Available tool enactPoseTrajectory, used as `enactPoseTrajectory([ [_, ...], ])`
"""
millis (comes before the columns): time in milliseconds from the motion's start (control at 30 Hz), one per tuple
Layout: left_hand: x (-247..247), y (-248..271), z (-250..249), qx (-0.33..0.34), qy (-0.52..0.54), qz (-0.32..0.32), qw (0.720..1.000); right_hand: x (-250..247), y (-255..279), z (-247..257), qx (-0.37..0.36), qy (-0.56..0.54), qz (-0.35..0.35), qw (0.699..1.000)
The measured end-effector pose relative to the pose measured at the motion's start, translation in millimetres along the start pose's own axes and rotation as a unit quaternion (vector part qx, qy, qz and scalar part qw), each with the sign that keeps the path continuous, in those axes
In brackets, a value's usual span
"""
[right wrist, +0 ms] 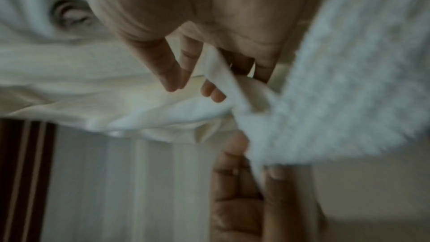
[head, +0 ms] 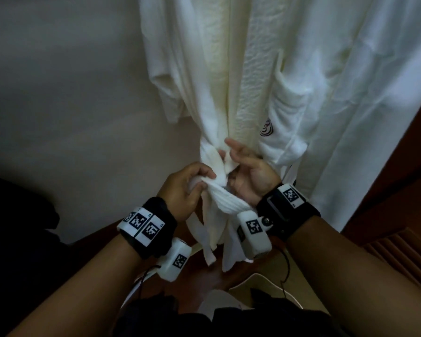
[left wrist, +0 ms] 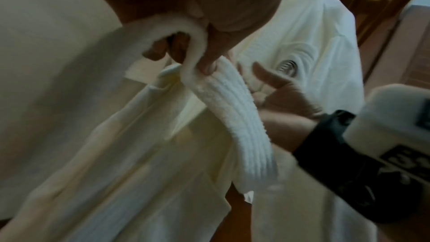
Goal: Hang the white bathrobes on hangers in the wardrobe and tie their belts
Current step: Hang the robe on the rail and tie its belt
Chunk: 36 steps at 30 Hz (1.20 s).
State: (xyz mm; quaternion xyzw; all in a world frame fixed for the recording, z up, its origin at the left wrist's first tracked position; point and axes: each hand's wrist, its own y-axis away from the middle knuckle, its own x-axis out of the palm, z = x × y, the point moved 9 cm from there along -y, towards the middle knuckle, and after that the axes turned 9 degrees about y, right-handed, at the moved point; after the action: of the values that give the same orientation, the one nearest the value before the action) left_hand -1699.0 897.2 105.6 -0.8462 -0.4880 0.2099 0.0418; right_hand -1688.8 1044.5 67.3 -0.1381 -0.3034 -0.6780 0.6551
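White terry bathrobe (head: 231, 93), hung in the wardrobe; hanger not visible. Ribbed white belt (head: 223, 201), wrapped at its waist, is pinched by the left hand (head: 182, 188); a strand is caught between the right hand (head: 250, 173) fingers. The knot is judged unfinished; a second white robe (head: 365, 105) hangs beside, its belt unseen.

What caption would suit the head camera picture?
Left hand grips the belt of a hanging white bathrobe; right hand works the knot.

bathrobe (head: 229, 93) hanging before wall (head: 58, 93), second bathrobe (head: 374, 93) right, door (head: 399, 215) beyond
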Motion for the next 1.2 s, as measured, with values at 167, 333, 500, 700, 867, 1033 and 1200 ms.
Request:
enactPoseTrajectory([
  [167,-17,2,48,-0.095,-0.045,-0.056,0.993,28,16,80,-0.216,0.155,-0.048,0.963],
  [333,-21,-4,65,-0.102,-0.092,-0.051,0.989,58,49,111,-0.281,0.329,0.023,0.901],
  [500,-23,-4,66,-0.108,-0.112,-0.083,0.984,44,72,82,-0.232,0.454,0.025,0.860],
  [700,-7,18,57,-0.147,-0.105,-0.106,0.978,-20,107,7,-0.167,0.653,0.047,0.737],
  [867,23,49,50,-0.191,-0.088,-0.112,0.971,-91,164,-18,-0.095,0.583,-0.028,0.807],
  [1033,61,84,47,-0.225,-0.109,-0.098,0.963,-133,222,-34,-0.072,0.532,-0.071,0.841],
  [1200,98,113,35,-0.233,-0.131,-0.086,0.960,-234,254,-54,0.055,0.433,-0.325,0.839],
])
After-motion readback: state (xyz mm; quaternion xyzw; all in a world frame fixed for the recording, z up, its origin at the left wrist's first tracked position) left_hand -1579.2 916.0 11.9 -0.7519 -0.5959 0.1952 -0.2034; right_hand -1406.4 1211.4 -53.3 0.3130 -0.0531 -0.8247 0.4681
